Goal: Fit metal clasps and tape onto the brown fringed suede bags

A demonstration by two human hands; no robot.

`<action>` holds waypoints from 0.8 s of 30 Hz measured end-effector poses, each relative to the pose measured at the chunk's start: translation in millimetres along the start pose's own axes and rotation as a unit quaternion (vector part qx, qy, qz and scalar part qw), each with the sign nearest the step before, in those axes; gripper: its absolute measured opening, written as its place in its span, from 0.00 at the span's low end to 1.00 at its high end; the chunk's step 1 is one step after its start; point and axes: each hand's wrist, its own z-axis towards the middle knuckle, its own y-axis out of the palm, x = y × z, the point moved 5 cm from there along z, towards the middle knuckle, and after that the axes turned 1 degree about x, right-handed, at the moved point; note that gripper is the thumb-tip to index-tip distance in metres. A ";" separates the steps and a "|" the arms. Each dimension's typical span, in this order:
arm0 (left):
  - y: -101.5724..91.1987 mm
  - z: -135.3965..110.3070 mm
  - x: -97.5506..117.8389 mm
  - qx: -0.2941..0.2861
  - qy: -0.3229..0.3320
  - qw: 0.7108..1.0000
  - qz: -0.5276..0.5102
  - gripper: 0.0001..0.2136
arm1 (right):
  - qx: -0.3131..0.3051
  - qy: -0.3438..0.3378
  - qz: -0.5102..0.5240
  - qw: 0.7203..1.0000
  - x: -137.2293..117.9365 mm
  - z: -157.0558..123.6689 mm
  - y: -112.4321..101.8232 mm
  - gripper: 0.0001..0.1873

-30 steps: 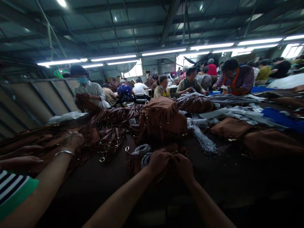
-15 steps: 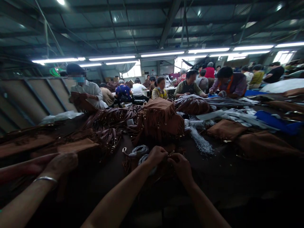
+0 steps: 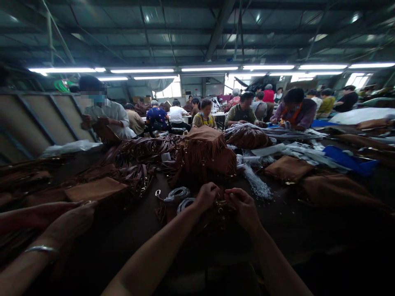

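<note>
Both my hands meet over a small brown fringed bag (image 3: 216, 216) lying on the dark table (image 3: 296, 230). My left hand (image 3: 207, 196) is closed, pinching the bag's top edge. My right hand (image 3: 243, 207) is closed on the same edge beside a small metal ring (image 3: 220, 209). Just left of my hands lie coils of grey cord (image 3: 180, 197) with a metal clasp. A stack of brown fringed bags (image 3: 206, 154) rises right behind my hands.
A co-worker's arm with a silver bracelet (image 3: 43, 248) reaches in at the lower left, its hand (image 3: 74, 220) near a flat brown piece (image 3: 92, 189). Brown straps (image 3: 135, 162), clear packets (image 3: 256, 183), more bags (image 3: 336, 189) and a blue tray (image 3: 348, 158) cover the table. Several people work beyond.
My hands have shifted slightly farther along the bag, still closed on it. The co-worker's braceleted hand has pulled back from the strap pile toward the lower left.
</note>
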 end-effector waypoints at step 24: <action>-1.2 -16.4 0.7 -0.025 -0.028 0.999 -0.032 0.11 | -0.029 -0.082 -0.383 0.920 9.4 13.2 3.4 0.19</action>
